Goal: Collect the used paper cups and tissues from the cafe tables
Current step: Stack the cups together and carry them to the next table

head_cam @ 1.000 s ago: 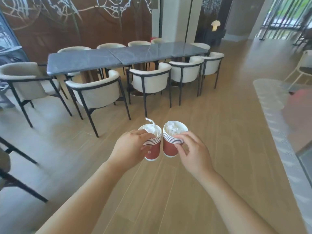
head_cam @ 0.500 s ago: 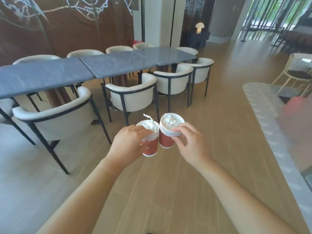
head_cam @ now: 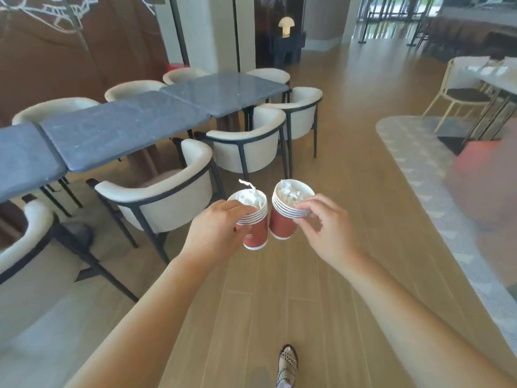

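Fingers (head_cam: 237, 212) of the left hand (head_cam: 215, 232) curl round the rim of a stack of red paper cups with white striped rims (head_cam: 254, 231). The thumb sits against the side of the stack. The right hand (head_cam: 328, 233) pinches a second stack of red paper cups (head_cam: 282, 224) at its rim, fingertips (head_cam: 303, 205) pressed together on the top edge.

Both stacks are held in the air at the centre of the view, just beside each other, the second at 3 o'clock of the first and tilted slightly. Crumpled white tissues (head_cam: 249, 200) fill the top cup of the left stack, one twisted end poking up. More crumpled tissue (head_cam: 292, 193) fills the right stack.

At 10 o'clock stands a long dark grey stone-topped table (head_cam: 126, 130) with cream upholstered chairs on black frames (head_cam: 167, 197). A sandalled foot (head_cam: 288, 368) shows at 6 o'clock on the wooden plank floor (head_cam: 279, 292).
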Action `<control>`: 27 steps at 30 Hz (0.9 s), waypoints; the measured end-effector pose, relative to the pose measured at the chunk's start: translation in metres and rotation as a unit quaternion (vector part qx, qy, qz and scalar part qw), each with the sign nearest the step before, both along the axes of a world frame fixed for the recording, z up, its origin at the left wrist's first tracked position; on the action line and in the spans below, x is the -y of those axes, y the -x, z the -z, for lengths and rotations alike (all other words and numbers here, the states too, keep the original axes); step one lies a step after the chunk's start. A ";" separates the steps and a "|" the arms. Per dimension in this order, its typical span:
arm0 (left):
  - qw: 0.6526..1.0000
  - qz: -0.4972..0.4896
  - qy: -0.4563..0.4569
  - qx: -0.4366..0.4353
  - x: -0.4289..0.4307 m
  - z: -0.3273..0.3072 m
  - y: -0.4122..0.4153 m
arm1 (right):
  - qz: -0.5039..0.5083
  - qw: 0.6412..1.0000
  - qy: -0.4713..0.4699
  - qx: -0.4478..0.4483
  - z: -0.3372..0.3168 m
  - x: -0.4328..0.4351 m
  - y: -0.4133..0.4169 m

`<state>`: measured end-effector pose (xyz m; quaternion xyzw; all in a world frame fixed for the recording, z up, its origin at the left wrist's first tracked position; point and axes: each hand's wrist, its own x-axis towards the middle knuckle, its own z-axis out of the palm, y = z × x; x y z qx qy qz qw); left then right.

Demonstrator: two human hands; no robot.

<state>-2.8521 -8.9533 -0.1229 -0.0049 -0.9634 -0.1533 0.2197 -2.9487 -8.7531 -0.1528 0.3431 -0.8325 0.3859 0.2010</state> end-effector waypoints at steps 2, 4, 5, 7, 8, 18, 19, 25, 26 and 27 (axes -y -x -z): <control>1.000 0.002 -0.005 -0.008 0.007 -0.001 0.063 | 0.003 1.000 -0.011 -0.003 -0.004 0.009 0.064; 1.000 0.002 -0.011 -0.011 0.015 -0.005 0.125 | 0.001 1.000 -0.012 -0.006 -0.010 0.018 0.126; 1.000 0.002 -0.014 -0.010 0.019 -0.007 0.155 | -0.003 1.000 -0.009 -0.009 -0.012 0.023 0.155; 1.000 -0.002 -0.019 -0.006 0.029 -0.010 0.213 | -0.013 1.000 -0.002 -0.010 -0.014 0.033 0.212; 1.000 -0.005 -0.021 -0.005 0.034 -0.011 0.240 | -0.018 1.000 0.000 -0.006 -0.014 0.038 0.239; 1.000 -0.017 -0.016 0.012 0.084 0.021 0.523 | -0.025 0.999 -0.025 0.027 0.016 0.097 0.517; 1.000 -0.012 -0.016 0.012 0.088 0.023 0.557 | -0.023 0.999 -0.030 0.029 0.017 0.101 0.548; 0.998 0.036 -0.050 0.020 0.095 0.018 0.757 | 0.024 0.998 -0.038 0.054 0.010 0.100 0.728; 0.998 0.043 -0.051 0.021 0.093 0.016 0.790 | 0.032 0.997 -0.034 0.059 0.009 0.095 0.757; 0.997 0.051 -0.050 0.024 0.089 0.015 0.822 | 0.043 0.997 -0.028 0.064 0.009 0.090 0.785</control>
